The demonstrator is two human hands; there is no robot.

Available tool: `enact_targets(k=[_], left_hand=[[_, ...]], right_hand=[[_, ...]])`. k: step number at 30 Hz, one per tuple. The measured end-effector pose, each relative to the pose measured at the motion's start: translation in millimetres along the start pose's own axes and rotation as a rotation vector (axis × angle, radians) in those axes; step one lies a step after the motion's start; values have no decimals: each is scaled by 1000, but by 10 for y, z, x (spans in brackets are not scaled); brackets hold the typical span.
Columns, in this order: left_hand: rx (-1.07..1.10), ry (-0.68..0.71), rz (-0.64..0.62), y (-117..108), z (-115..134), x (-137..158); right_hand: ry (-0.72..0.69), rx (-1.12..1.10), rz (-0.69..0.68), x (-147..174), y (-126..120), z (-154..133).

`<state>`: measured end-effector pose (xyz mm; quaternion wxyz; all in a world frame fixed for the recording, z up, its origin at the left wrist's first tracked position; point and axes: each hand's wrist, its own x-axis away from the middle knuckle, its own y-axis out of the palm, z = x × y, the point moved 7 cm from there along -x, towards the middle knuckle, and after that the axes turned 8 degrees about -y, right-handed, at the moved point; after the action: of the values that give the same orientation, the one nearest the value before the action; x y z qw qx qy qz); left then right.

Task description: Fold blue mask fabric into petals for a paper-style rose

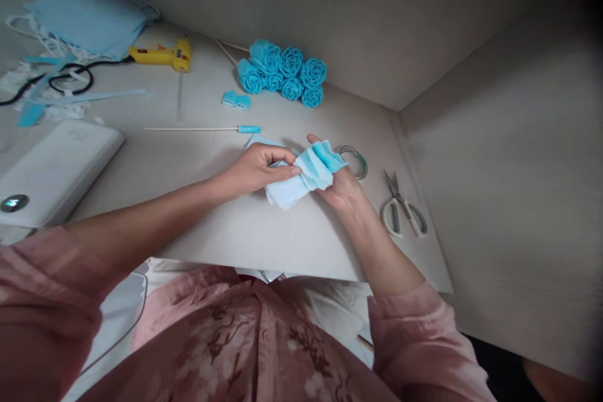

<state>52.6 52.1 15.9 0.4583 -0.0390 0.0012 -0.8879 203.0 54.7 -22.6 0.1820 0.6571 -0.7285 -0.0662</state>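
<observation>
As your left hand (258, 169) pinches the pale-blue pleated fabric (316, 168), your right hand (346, 188) backs its 3-o'clock end, grip hidden. Likely light, limp; pinch folds.

Room at left, clutter behind and at right
Bare bench (164, 160) lies between the white power bank (61, 169) and the left hand (264, 166), a thin stick (193, 129) crossing behind. Blue flowers (289, 72) block the rear; past the right hand (343, 190), a coil (363, 164) and scissors (396, 198) leave a narrow gap, the side wall (499, 169) beyond.
</observation>
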Motion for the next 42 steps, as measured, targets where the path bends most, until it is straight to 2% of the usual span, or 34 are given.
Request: enact_targets(k=[9, 13, 16, 21, 26, 30, 36, 42], left_hand=[[20, -52, 24, -24, -11, 16], [79, -161, 161, -114, -84, 0], [88, -245, 238, -159, -165, -14], [53, -220, 178, -136, -155, -13], [-63, -122, 91, -84, -56, 10], [-106, -178, 81, -73, -97, 1], [-34, -196, 213, -161, -111, 6], [-24, -172, 287, -234, -133, -10]], right_hand=[[-249, 187, 1, -3, -84, -201], [-360, 241, -19, 86, -42, -353], [-391, 274, -55, 164, 21, -430], [-444, 322, -165, 260, 133, -450], [-517, 527, -169, 290, 174, -406], [-539, 575, -155, 276, 168, -403], [-489, 506, -197, 219, 143, -401], [-437, 390, -156, 120, 16, -406]])
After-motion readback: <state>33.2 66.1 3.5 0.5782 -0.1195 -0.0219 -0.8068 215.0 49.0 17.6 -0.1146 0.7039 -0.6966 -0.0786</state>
